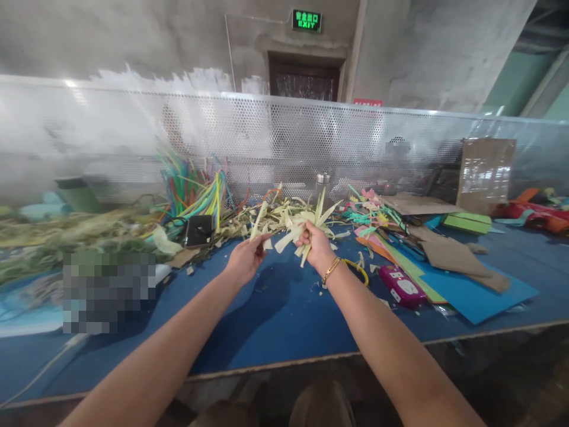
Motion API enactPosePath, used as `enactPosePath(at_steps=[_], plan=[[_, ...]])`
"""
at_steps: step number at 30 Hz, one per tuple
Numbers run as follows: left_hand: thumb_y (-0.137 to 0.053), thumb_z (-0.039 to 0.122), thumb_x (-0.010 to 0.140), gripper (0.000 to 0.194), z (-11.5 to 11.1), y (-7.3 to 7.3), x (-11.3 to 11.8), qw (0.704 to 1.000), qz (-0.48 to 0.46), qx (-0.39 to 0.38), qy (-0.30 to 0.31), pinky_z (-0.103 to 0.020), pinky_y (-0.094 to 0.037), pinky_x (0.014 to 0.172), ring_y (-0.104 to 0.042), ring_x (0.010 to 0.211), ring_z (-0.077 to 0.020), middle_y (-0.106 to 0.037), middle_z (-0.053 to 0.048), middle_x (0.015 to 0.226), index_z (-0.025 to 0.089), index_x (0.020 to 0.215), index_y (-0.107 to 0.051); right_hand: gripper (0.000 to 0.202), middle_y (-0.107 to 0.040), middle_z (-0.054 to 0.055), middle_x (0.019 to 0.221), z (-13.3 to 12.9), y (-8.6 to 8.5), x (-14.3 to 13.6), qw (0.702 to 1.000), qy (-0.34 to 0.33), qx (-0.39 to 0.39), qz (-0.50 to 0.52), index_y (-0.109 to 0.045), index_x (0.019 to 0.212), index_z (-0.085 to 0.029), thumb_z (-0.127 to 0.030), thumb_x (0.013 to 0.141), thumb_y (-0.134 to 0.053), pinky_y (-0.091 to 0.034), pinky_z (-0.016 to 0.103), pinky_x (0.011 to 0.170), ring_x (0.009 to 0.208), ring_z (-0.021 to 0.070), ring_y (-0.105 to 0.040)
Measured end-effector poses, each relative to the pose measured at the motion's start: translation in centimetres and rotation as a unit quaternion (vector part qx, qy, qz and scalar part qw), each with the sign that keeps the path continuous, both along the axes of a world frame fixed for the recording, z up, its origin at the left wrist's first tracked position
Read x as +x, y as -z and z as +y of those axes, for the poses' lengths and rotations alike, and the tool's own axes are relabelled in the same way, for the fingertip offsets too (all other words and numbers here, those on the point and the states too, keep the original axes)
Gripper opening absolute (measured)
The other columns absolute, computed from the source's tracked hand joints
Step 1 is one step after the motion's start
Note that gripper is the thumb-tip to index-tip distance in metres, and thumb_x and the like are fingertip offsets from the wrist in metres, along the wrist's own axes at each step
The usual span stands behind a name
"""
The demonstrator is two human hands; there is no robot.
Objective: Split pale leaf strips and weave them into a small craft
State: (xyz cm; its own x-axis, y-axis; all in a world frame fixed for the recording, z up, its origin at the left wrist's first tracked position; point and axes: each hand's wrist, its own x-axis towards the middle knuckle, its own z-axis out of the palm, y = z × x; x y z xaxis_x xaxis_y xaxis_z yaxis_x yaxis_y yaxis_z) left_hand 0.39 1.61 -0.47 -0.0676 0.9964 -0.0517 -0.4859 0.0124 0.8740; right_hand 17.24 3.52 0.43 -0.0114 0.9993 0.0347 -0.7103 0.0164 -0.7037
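My right hand (pixel 316 242), with a gold chain bracelet on the wrist, is closed around a bunch of pale yellow-green leaf strips (pixel 291 230) that look like corn husk. Their flat ends fan out above and to the left of the fist. Just left of it, my left hand (pixel 245 260) pinches a single pale leaf strip (pixel 256 224) between thumb and fingers. Both hands are raised over the blue tabletop (pixel 275 320), apart from each other. Behind them lies a heap of loose leaf scraps (pixel 235 224).
Colourful pipe cleaners (pixel 195 184) and a black box (pixel 199 230) stand at left. A steel-capped bottle (pixel 322 184) is behind the hands. At right lie a purple case (pixel 401 286), blue sheets (pixel 480 293) and cardboard pieces (pixel 453 252). A perforated metal screen (pixel 249 142) bounds the back.
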Motion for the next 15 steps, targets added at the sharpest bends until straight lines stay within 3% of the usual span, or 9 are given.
enactPosePath(at_steps=[5,9,12,15], plan=[[-0.049,0.005,0.079,0.013,0.2,-0.4,-0.6,0.997,-0.038,-0.022,-0.057,-0.016,-0.044,0.050,-0.051,0.053,-0.0056,-0.052,0.000,0.064,0.013,0.079,-0.059,0.013,-0.054,-0.004,0.056,0.4,0.2,0.0,0.997,0.056,-0.051,0.006,-0.048,0.075,-0.020,-0.028,0.085,-0.054,-0.044,0.022,0.049,0.048,0.0092,-0.051],[-0.050,0.002,0.069,0.018,0.5,-0.3,-1.1,0.998,-0.020,-0.015,-0.057,-0.012,-0.032,0.043,-0.045,0.046,-0.0041,-0.046,0.004,0.059,0.016,0.079,-0.052,0.012,-0.038,-0.010,0.047,0.3,0.3,0.2,0.997,0.050,-0.036,-0.039,-0.048,0.077,-0.020,-0.028,0.084,-0.054,-0.036,0.019,0.042,0.037,0.0050,-0.032],[-0.052,0.006,0.066,0.018,0.8,0.2,-1.3,0.996,0.058,0.009,-0.070,-0.013,-0.026,0.040,-0.040,0.044,-0.0045,-0.042,0.005,0.056,0.017,0.080,-0.053,0.021,-0.026,-0.012,0.044,0.3,0.3,0.3,0.995,0.043,-0.044,-0.074,-0.044,0.073,-0.021,-0.035,0.081,-0.057,-0.022,0.017,0.036,0.035,0.0042,-0.021],[-0.053,0.012,0.067,0.016,1.0,0.6,-1.0,0.986,0.141,0.028,-0.083,-0.015,-0.025,0.041,-0.039,0.045,-0.0062,-0.042,0.005,0.055,0.018,0.082,-0.054,0.022,-0.022,-0.013,0.043,0.3,0.3,0.5,0.995,0.042,-0.052,-0.080,-0.041,0.070,-0.021,-0.033,0.079,-0.057,-0.017,0.018,0.035,0.035,0.0043,-0.017]])
